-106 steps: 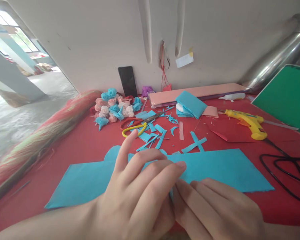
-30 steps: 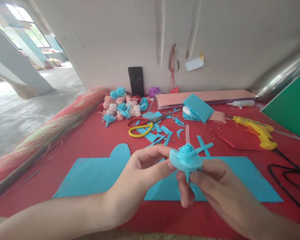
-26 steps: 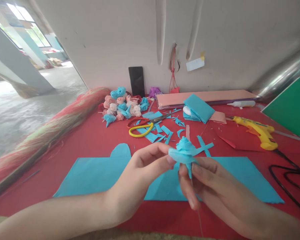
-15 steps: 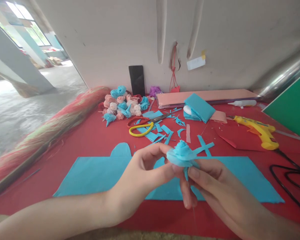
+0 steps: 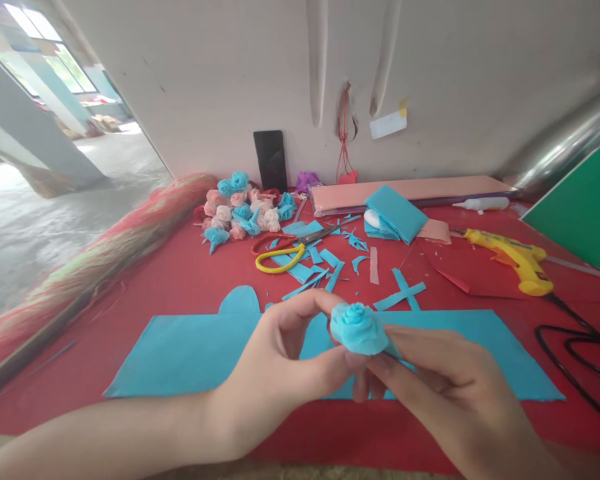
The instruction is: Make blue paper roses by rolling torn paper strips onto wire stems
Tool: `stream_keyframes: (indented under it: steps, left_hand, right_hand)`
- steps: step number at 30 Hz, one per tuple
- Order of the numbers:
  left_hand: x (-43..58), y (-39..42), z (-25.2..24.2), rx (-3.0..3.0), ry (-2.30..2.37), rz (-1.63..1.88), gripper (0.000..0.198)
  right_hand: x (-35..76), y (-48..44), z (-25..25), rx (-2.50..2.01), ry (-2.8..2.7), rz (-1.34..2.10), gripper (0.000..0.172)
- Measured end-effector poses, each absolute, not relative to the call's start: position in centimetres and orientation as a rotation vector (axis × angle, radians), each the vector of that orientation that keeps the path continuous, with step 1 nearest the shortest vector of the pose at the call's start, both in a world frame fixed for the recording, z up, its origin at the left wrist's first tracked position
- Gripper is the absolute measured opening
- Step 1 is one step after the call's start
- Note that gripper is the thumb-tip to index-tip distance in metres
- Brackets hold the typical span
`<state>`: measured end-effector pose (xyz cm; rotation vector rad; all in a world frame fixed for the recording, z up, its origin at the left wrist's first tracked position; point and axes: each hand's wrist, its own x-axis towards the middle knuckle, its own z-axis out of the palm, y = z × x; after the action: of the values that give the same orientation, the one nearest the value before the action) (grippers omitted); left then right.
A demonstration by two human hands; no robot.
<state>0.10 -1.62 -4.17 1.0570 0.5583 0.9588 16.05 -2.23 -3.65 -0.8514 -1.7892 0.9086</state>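
Observation:
Between my hands is a blue crepe-paper rose (image 5: 359, 327), its rolled centre tilted toward me. My left hand (image 5: 285, 367) is closed, with thumb and fingertips pinching the left side and base of the petals. My right hand (image 5: 440, 387) is closed on the flower's lower right, where thumb and forefinger pinch the base; the stem end is mostly hidden behind the fingers. Beneath both hands a long blue crepe-paper sheet (image 5: 180, 353) lies flat on the red tabletop (image 5: 145, 280). A rounded blue paper piece (image 5: 239, 300) shows at its far edge.
Scissors (image 5: 280, 259) with red and yellow handles lie among blue paper scraps (image 5: 333, 260). Finished paper roses (image 5: 245, 210) are heaped at the back left, near a black phone (image 5: 271, 160). Rightward are folded blue paper (image 5: 397, 213), a yellow glue gun (image 5: 513, 257) and its black cord (image 5: 563, 360).
The rose has tipped toward me, so its spiral centre now faces the camera. My right hand has turned and moved slightly, and its lower fingers have curled in under the flower.

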Motion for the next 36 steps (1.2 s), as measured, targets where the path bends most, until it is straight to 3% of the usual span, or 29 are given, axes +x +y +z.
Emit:
stream_keyframes:
  steps: [20,25,31,36]
  left_hand:
    - [0.1,-1.7,-3.6,1.796,0.558,1.109,0.038]
    - [-0.6,-1.8,-3.9,1.919,0.51,1.093,0.045]
    - [-0.7,-1.7,-3.5,2.021,0.556,1.064,0.042]
    - [-0.8,-1.5,-3.2,2.068,0.599,0.989,0.04]
  right_hand:
    - [16.8,-4.4,-4.2,-0.867,-2.053,-0.186,0.035]
    - [16.9,-4.0,-3.7,-0.831,-2.114,-0.253,0.042]
    - [17.2,-3.9,-4.0,-0.751,-2.19,-0.147,0.028]
    - [17.4,-3.9,-4.1,-0.727,-2.273,-0.084,0.03]
